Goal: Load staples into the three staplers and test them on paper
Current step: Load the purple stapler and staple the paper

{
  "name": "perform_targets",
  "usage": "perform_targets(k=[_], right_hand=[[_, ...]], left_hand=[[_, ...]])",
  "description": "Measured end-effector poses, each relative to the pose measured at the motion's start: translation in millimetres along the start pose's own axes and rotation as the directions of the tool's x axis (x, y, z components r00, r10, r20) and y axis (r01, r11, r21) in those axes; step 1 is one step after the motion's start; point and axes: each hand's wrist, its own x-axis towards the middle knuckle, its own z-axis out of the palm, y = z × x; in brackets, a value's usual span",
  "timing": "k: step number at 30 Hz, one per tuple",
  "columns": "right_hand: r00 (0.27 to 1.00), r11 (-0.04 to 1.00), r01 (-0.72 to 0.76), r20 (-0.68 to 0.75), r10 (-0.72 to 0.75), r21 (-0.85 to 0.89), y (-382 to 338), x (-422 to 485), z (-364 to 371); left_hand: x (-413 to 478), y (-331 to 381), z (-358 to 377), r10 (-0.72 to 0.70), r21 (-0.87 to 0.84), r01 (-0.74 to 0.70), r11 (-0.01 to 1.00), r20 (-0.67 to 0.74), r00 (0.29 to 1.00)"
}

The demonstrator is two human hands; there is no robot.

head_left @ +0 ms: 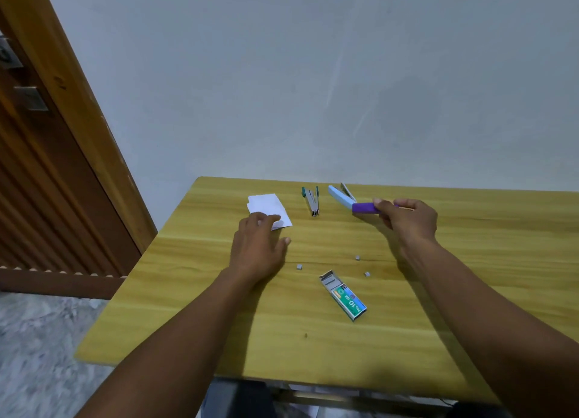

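My right hand [407, 218] is shut on a purple stapler [365, 207], held a little above the wooden table [219, 317] with its nose pointing left. Just behind it lies a light blue stapler [340, 197], hinged open. A green and silver stapler [311, 200] lies open to its left. My left hand [258, 245] rests palm down, fingertips on the near edge of white paper pieces [268, 209]. An open green staple box [343, 295] lies nearer me, with three small staple bits [299, 266] scattered around it.
The table stands against a pale wall [313, 88]. A wooden door [47, 167] is at the left. The table's left edge drops to a mottled floor [37, 339].
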Motion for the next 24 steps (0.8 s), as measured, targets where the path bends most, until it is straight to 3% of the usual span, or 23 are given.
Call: perform_targets(k=[5, 8, 11, 13, 15, 18, 21, 24], right_hand=[[1.000, 0.996, -0.010, -0.005, 0.011, 0.092, 0.9, 4.7, 4.2], [0.994, 0.969, -0.096, 0.081, 0.079, 0.230, -3.2, 2.5, 9.2], [0.921, 0.785, -0.373, 0.301, 0.249, 0.495, -10.3, -1.9, 13.9], [0.862, 0.672, -0.492, 0.415, 0.290, 0.553, -12.6, -6.4, 17.1], [0.815, 0.671, -0.554, 0.487, 0.315, 0.493, -11.2, -9.5, 19.4], [0.758, 0.794, -0.541, 0.570, 0.317, 0.277, -10.5, -13.9, 21.0], [0.782, 0.935, -0.349, 0.570, 0.253, 0.064, -13.1, -21.2, 25.1], [0.828, 0.982, -0.099, 0.534, 0.172, -0.163, -15.3, -33.5, 32.0]], left_hand=[[2.7, -3.7, 6.9, 0.053, 0.080, -0.051, 0.995, -0.031, 0.998], [2.2, -1.1, 3.8, 0.025, 0.050, -0.022, 0.999, -0.066, 0.998], [5.8, -2.4, 1.4, -0.143, -0.013, 0.142, 0.990, -0.080, 0.987], [11.1, -4.0, -0.6, -0.290, -0.027, 0.289, 0.957, -0.057, 0.955], [18.3, -2.7, -2.7, -0.335, 0.009, 0.335, 0.942, 0.002, 0.942], [26.0, 2.6, -6.2, -0.383, -0.083, 0.384, 0.920, 0.034, 0.923], [27.1, 4.4, -6.9, -0.391, -0.185, 0.390, 0.902, 0.030, 0.920], [25.7, 5.9, -5.0, -0.383, -0.222, 0.387, 0.895, 0.064, 0.921]])
